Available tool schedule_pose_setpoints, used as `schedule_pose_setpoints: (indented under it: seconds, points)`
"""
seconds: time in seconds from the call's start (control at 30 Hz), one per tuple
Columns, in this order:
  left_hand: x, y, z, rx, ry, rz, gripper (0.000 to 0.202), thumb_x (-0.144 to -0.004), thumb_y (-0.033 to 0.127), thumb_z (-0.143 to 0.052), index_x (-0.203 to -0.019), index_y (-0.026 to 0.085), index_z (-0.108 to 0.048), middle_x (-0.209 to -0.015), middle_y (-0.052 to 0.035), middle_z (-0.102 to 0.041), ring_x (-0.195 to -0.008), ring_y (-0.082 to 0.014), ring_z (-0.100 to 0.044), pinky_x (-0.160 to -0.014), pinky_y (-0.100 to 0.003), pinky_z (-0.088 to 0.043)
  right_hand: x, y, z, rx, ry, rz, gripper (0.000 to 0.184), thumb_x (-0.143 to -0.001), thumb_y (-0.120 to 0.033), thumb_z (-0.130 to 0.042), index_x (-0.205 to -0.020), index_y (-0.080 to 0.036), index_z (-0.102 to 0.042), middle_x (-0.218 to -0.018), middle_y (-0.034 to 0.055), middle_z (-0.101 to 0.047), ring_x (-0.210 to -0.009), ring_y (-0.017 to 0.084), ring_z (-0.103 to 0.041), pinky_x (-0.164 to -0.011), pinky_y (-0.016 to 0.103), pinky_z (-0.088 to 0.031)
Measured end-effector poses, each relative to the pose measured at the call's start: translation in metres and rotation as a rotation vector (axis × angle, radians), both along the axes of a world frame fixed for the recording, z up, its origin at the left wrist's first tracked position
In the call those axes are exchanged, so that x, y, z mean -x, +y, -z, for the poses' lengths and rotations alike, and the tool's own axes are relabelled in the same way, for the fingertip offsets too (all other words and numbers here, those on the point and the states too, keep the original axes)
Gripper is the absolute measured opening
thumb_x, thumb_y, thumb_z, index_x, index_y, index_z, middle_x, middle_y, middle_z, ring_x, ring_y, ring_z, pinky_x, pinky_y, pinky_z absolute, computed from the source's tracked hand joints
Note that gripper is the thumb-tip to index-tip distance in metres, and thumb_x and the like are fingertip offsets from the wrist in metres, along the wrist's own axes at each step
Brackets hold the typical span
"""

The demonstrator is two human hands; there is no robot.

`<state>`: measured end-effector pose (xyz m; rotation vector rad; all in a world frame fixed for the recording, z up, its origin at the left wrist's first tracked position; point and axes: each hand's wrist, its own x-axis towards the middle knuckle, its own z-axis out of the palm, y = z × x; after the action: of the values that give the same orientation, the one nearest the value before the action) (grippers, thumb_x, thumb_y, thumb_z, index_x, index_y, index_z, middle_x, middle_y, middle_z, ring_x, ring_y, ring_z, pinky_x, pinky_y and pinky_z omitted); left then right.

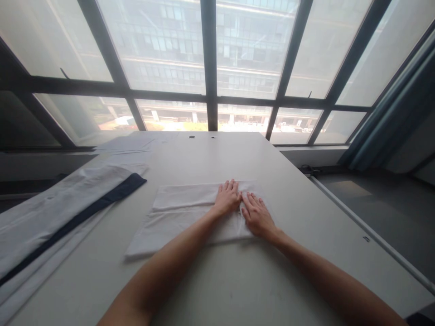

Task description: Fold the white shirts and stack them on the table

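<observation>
So, clock used: 12 is toward the windows (249,50), 6 is the wearer.
Folded white cloth (183,199): flat on the worktop (306,271), long axis roughly 9 to 3, left end slanting toward 7.
Key relation: both hands sit at its 3 o'clock end; the bulk runs off toward 9, with the near left corner at about 8 from them.
Nearer hand: left hand (227,198), closer to that bulk; right hand (258,215) is at about 4 from it, beside the 3 o'clock end.
Left grip: palm down, fingers extended toward 12 to 1, not closed, nothing visibly pinched.
Right grip: palm down, fingers toward 11, straight and unclosed, laid on the cloth; no pinch visible.
Hand gap: very small; can't tell if left thumb touches right fingers.
Crease: runs lengthwise from the cloth's 9 o'clock side to under the left hand.
Cover: left forearm crosses over the near edge, hiding part of it.
Side pile: white garment (71,192) with a dark strip (131,184), well apart at 9 from the hands; pale sheets (125,144) at about 10 to 11.
</observation>
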<state>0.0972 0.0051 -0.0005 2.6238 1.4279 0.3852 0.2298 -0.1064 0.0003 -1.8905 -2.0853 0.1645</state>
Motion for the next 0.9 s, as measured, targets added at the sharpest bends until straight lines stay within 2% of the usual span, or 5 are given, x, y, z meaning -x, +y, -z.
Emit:
schedule_pose_setpoints:
  seconds: [0.13,0.43,0.63,0.73,0.9]
  points:
    - [0.000,0.001,0.001,-0.005,0.024,-0.010,0.060,-0.102,0.044,-0.030,-0.154,0.017,-0.036,-0.165,-0.0126,-0.027,-0.151,-0.0330,-0.023,-0.121,-0.055,-0.019,0.000,0.001,-0.001,0.011,-0.028,0.062,0.063,-0.101,-0.042,-0.038,-0.157,-0.014,-0.034,-0.165,0.0152,-0.022,-0.154,0.029,-0.014,-0.123,0.049,-0.011]
    - [-0.001,0.002,0.001,-0.018,0.103,-0.025,0.062,-0.102,0.046,-0.026,-0.156,0.017,-0.032,-0.166,-0.0106,-0.023,-0.152,-0.0329,-0.021,-0.121,-0.057,-0.019,0.000,-0.001,-0.002,0.001,-0.058,0.060,0.061,-0.101,-0.043,-0.039,-0.157,-0.017,-0.035,-0.163,0.0151,-0.029,-0.152,0.028,-0.024,-0.122,0.048,-0.016]
    - [-0.001,0.000,0.000,-0.018,0.092,-0.025,0.061,-0.102,0.047,-0.026,-0.156,0.018,-0.033,-0.166,-0.0096,-0.024,-0.152,-0.0324,-0.022,-0.121,-0.057,-0.020,-0.015,0.015,-0.013,-0.082,0.038,0.077,0.049,-0.102,-0.037,-0.034,-0.143,-0.018,-0.056,-0.152,0.0126,-0.049,-0.142,0.023,-0.042,-0.118,0.038,-0.029]
    - [-0.001,0.000,0.000,-0.024,0.090,-0.024,0.061,-0.102,0.047,-0.026,-0.156,0.019,-0.033,-0.166,-0.0096,-0.025,-0.151,-0.0324,-0.023,-0.121,-0.057,-0.020,-0.029,0.028,-0.013,-0.138,0.057,0.101,0.054,-0.102,-0.036,-0.036,-0.150,-0.013,-0.046,-0.160,0.0128,-0.037,-0.149,0.023,-0.029,-0.121,0.040,-0.023]
    - [-0.002,0.000,0.001,-0.032,0.081,-0.028,0.061,-0.102,0.048,-0.027,-0.156,0.020,-0.033,-0.165,-0.0094,-0.027,-0.150,-0.0327,-0.025,-0.120,-0.056,-0.021,-0.037,0.035,0.000,0.017,0.010,0.057,0.057,-0.103,-0.040,-0.033,-0.153,-0.012,-0.041,-0.162,0.0154,-0.032,-0.151,0.028,-0.026,-0.121,0.048,-0.020]
